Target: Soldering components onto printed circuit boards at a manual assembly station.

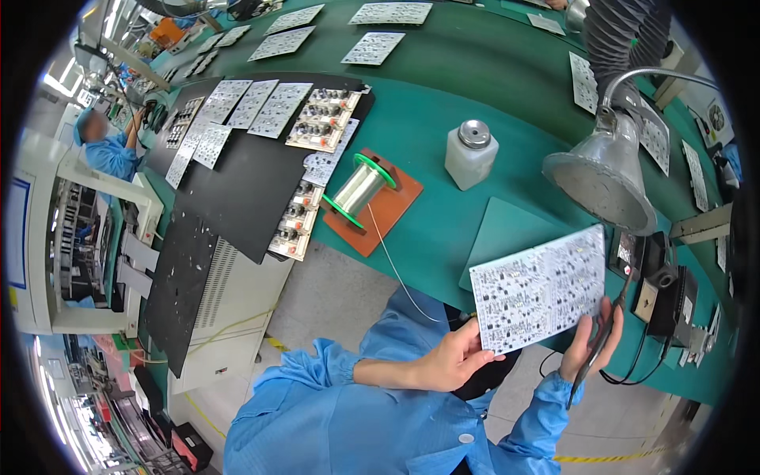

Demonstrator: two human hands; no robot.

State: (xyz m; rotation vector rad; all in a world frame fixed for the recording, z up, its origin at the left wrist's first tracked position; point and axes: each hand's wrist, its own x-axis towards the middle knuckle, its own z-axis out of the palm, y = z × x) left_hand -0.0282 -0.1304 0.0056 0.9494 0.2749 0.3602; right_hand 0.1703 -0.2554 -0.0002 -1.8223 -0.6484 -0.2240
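A white circuit board (540, 289) with small dark parts is held tilted above the front edge of the green bench. My left hand (445, 366) is closed at its lower left corner, thumb and fingers pinching there. My right hand (576, 356) is wrapped around a dark soldering iron (594, 355), its fingers also by the board's lower right edge. Thin solder wire (388, 249) runs from a green-flanged spool (358, 191) on a brown base (402, 207) toward my left hand; its end there is hard to make out.
A white bottle (472, 158) with a metal cap stands behind the board. A metal fume hood (602, 178) hangs at the right, above a soldering station (671, 297). More boards (281, 109) lie on a black surface (237, 186) and the green conveyor (475, 47). A co-worker (111, 154) is far left.
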